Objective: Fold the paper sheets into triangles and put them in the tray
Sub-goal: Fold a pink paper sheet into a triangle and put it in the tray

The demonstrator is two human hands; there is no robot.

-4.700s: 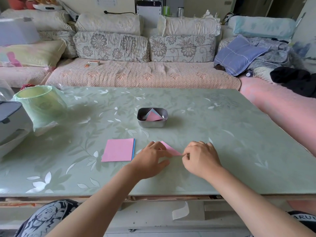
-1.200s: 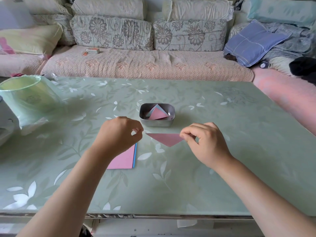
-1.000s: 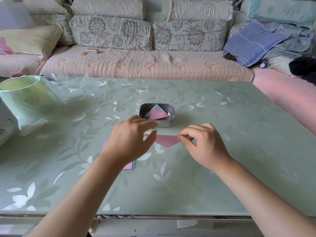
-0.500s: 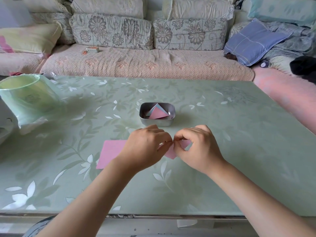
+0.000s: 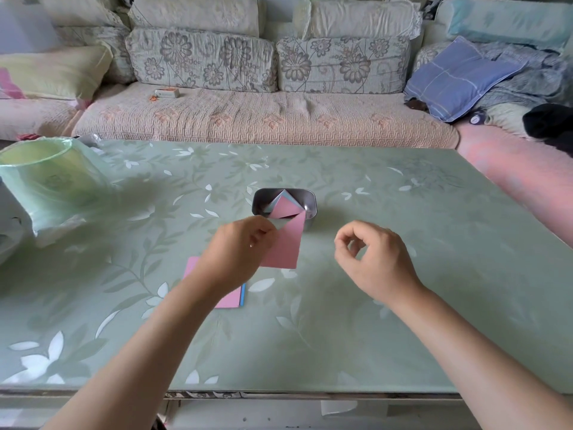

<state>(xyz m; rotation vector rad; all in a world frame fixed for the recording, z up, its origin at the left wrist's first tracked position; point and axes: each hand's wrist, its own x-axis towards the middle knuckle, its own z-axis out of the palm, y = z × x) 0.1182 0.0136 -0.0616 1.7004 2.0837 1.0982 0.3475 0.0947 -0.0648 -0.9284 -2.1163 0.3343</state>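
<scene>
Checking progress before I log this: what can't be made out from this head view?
Head view:
- Sheet stack: left hand and its forearm cover most of it; count unknowable.
- Tray: held pink paper hides part of its near wall; triangle count inside unclear.
- Pink paper's gripped corner: hidden by left fingers.

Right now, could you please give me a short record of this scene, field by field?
left hand: pinches a folded pink triangle, held up just before the tray
right hand: holds nothing, fingers loosely curled
tray: metal, on the table, holds folded triangles, pink and blue
unfolded sheets: pink on top, a blue edge showing, flat on the table, partly hidden by the left arm
</scene>
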